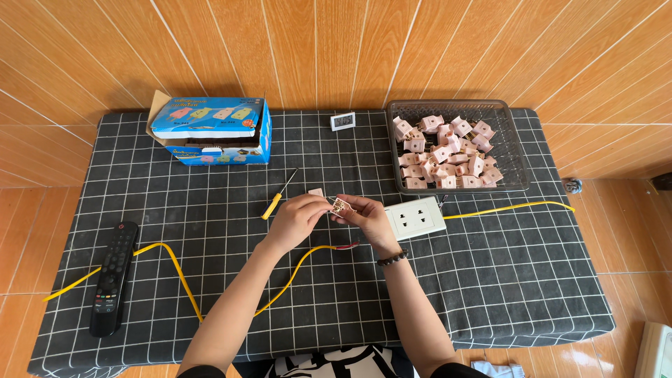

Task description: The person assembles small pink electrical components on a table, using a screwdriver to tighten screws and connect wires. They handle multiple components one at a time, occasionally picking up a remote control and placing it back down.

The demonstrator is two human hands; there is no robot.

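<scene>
black remote, blue box, small clock

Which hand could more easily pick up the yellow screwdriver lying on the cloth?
Probably the left hand. The screwdriver lies just to its left, closer than to the right hand. Both hands pinch the small open plug part between them, so the right hand would have to hold it alone.

On the table, the box lies at upper left and the tray of plugs at upper right. The clock stands between them. The remote lies at left, the socket block just below the tray, and the screwdriver near centre.
</scene>
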